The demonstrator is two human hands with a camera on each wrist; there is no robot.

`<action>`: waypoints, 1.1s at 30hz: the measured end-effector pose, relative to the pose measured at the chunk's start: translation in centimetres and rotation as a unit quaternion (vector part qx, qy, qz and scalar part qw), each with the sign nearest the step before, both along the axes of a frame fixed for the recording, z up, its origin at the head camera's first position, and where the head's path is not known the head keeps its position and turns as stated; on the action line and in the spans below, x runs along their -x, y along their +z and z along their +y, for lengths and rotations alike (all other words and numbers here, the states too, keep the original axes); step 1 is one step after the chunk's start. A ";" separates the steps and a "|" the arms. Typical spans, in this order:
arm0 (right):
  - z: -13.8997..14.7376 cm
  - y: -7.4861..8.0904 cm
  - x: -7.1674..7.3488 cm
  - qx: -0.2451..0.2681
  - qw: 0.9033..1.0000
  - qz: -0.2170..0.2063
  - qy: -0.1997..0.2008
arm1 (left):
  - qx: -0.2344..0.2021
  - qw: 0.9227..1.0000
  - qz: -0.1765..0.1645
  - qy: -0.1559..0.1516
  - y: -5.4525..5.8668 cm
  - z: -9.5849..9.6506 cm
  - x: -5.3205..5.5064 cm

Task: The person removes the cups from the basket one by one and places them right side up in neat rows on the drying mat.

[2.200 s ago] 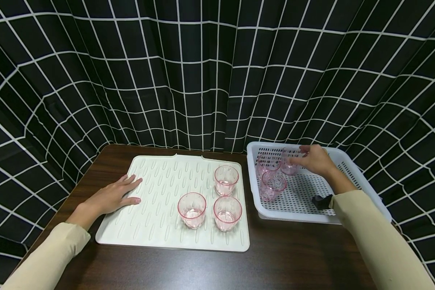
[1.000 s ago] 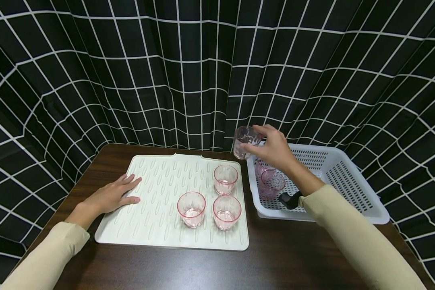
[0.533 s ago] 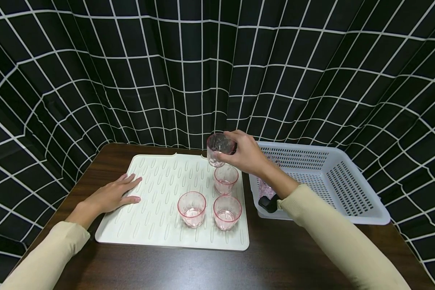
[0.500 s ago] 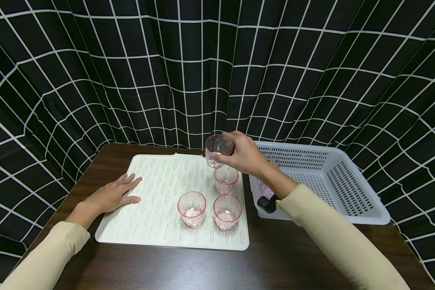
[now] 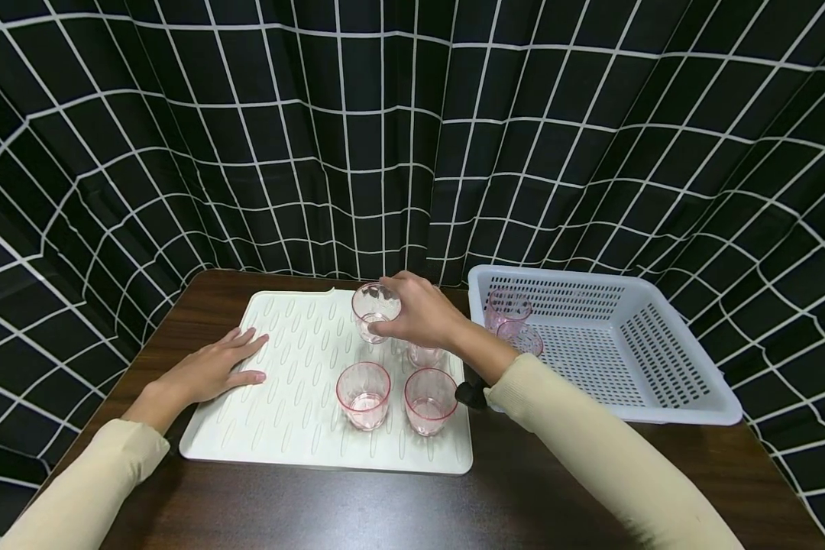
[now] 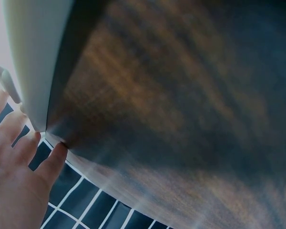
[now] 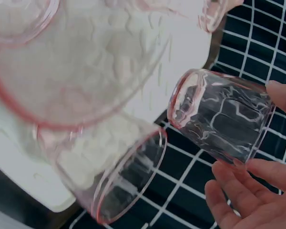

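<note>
A pink glass (image 5: pixel 376 309) is gripped by the right hand (image 5: pixel 422 313), whose fingers are curled round its side, and it is held just above the far part of the white mat (image 5: pixel 296 389), tilted with its mouth turned toward the left side of the mat. In the right wrist view the same glass (image 7: pixel 222 116) is seen pinched between thumb and fingertips (image 7: pixel 238 188). On the mat, 3 more pink glasses are stood upright: 1 (image 5: pixel 363 395) in the middle of the near half, 1 (image 5: pixel 431 400) just to its right near the mat's right edge, and 1 (image 5: pixel 424 356) behind that, partly hidden under the right wrist. The left hand (image 5: pixel 209 373) is laid flat on the left edge of the mat, its fingers straight and spread, nothing held. Just beside the mat's right edge a white perforated basket (image 5: pixel 660 367) is set on the dark wooden table (image 5: pixel 357 504), and 2 pink glasses (image 5: pixel 512 321) are seen in the corner of the basket nearest the mat.
</note>
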State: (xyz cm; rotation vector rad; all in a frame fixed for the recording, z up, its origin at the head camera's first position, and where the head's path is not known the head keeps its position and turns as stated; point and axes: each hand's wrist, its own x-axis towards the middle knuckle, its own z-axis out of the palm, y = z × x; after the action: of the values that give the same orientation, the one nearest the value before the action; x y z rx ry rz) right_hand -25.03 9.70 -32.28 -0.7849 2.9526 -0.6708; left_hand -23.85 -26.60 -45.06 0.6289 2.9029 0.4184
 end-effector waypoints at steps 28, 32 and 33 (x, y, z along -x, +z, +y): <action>-2.1 -3.3 1.5 -0.062 0.995 -0.072 0.004 | 0.007 1.000 -0.003 -0.001 0.4 0.1 0.0; -2.0 -3.0 1.6 -0.063 0.994 -0.085 0.010 | 0.008 1.000 -0.005 -0.001 0.3 0.0 0.0; -2.0 -2.7 1.6 -0.062 0.994 -0.086 0.013 | 0.007 1.000 -0.005 0.000 0.3 0.1 0.0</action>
State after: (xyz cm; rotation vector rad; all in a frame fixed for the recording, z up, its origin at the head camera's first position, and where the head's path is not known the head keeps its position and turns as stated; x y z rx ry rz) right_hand -26.59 7.73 -35.01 -0.7142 2.7925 -0.5198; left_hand -23.81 -26.53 -44.77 0.6231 2.8933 0.3985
